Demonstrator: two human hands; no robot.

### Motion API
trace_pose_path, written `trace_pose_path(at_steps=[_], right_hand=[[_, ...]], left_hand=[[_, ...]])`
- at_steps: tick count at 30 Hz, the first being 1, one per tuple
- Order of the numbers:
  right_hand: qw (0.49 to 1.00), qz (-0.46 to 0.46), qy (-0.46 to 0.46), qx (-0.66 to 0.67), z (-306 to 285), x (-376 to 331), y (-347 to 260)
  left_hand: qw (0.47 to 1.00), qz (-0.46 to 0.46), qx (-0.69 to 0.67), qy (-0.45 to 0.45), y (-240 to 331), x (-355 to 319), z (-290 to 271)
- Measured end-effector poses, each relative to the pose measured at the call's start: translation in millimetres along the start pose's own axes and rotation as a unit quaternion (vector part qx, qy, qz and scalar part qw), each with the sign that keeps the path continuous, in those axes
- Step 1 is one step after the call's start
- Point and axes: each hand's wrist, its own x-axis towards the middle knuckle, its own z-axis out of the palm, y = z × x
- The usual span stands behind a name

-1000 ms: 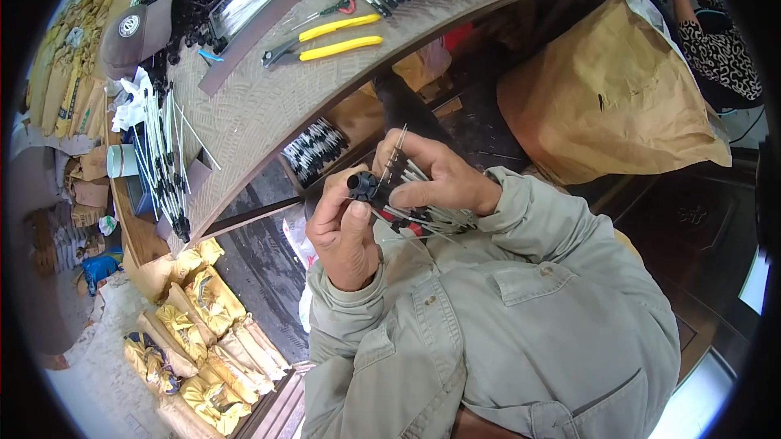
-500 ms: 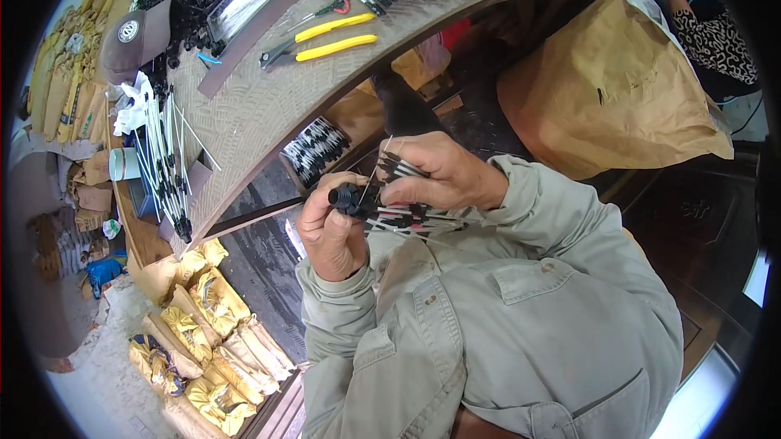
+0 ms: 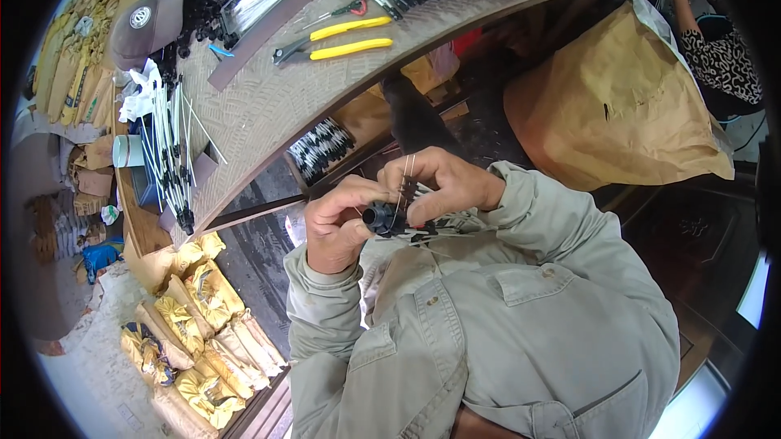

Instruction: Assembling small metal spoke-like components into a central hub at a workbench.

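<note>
The left hand [image 3: 332, 227] is pinching the black tube [image 3: 389, 219]; the right hand [image 3: 454, 183] is pinching thin sticks [image 3: 407, 187] beside the tube. Holding the tube firmly is probably helping.

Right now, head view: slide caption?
Left grip on a black cylinder, right grip on dark-ended rods; yellow-handled pliers lie on the bench.

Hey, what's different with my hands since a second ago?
The black round fitting in your left hand has shifted right and closer to your body; your right hand, gripping thin rods, has also come slightly toward you. Neither let go. The yellow-handled pliers stayed on the table.
</note>
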Motion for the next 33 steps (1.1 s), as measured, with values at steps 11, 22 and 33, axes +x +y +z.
trace_pose_path(at_steps=[11,22,33], right_hand=[[0.998,0.058,-0.020,0.026,-6,-1,-2],[0.955,-0.163,0.160,-0.189,4,-13,-51],[0.906,-0.196,0.234,-0.293,8,-7,-20]], left_hand=[[0.993,0.092,0.048,-0.059,-12,13,-14],[0.953,0.105,0.279,0.048,51,54,31],[0.974,0.012,0.093,0.206,-3,18,44]])
